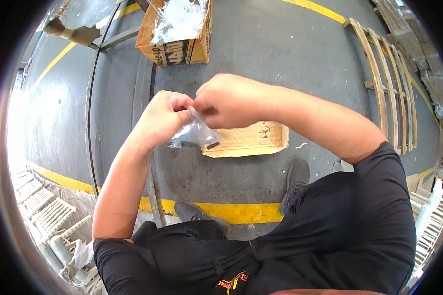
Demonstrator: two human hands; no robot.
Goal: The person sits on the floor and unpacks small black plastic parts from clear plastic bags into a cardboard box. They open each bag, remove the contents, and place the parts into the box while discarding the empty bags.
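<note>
Between my two hands hangs a small clear plastic bag, its upper edge gathered at my fingertips. My left hand pinches the bag's top with thumb and forefinger. Closed beside it, my right hand has its fingers curled at the same upper edge, and the knuckles partly hide its grip. A small dark piece shows at the bag's lower right; whether it is inside the bag or behind it, I cannot tell. Below and beyond my right hand lies a shallow cardboard tray, partly covered by the hand and bag.
A cardboard box full of clear plastic stands ahead. A dark metal frame runs along the left. Wooden pallet at the far right; white slatted pieces at lower left. My shoes are near a yellow floor line.
</note>
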